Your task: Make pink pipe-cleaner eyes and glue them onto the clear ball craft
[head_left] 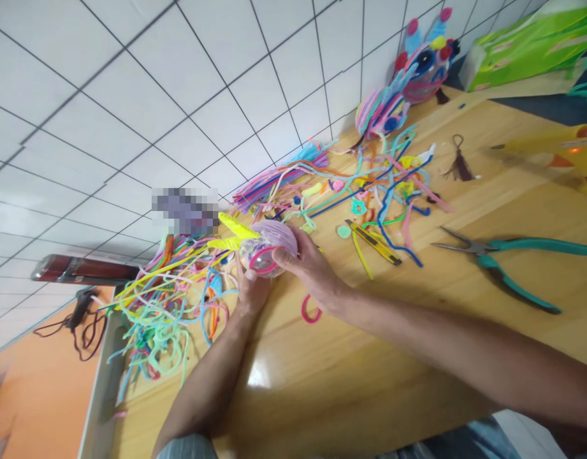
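Note:
Between my hands is a clear round ball craft, partly covered in lilac pipe cleaner. A pink loop runs round its clear side, and two yellow pipe-cleaner prongs stick out to the left. My left hand grips the ball from below, its fingers mostly hidden behind it. My right hand wraps its right side, thumb against the pink loop. On the wooden table just below lies a curled pink pipe cleaner.
Loose pipe cleaners tangle at the left; a bundle lies along the tiled wall. To the right are a yellow utility knife, teal-handled pliers, a brown tassel and a yellow glue gun. Finished-looking ball crafts stand behind.

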`<move>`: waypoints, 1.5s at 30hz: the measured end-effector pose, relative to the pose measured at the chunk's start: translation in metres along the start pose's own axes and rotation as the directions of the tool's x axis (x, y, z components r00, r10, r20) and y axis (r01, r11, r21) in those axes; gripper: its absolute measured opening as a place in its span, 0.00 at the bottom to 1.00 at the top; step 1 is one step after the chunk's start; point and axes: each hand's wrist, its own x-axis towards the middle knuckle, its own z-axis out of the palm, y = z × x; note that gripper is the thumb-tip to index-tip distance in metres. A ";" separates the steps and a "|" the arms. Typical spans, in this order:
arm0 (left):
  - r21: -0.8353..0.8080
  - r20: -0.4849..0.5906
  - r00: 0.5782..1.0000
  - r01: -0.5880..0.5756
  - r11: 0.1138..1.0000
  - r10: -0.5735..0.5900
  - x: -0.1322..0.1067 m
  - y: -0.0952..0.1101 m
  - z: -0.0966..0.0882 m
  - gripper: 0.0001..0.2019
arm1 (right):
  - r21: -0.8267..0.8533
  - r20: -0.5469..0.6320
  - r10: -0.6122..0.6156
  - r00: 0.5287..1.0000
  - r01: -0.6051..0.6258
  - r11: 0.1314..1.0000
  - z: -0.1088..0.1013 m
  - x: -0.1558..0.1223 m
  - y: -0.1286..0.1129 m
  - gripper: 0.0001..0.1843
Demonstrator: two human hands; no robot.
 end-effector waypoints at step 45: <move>-0.069 -0.006 0.995 -0.095 0.993 0.095 0.003 0.006 0.015 0.31 | 0.183 0.080 0.026 0.996 -0.040 0.982 -0.009 0.015 0.008 0.40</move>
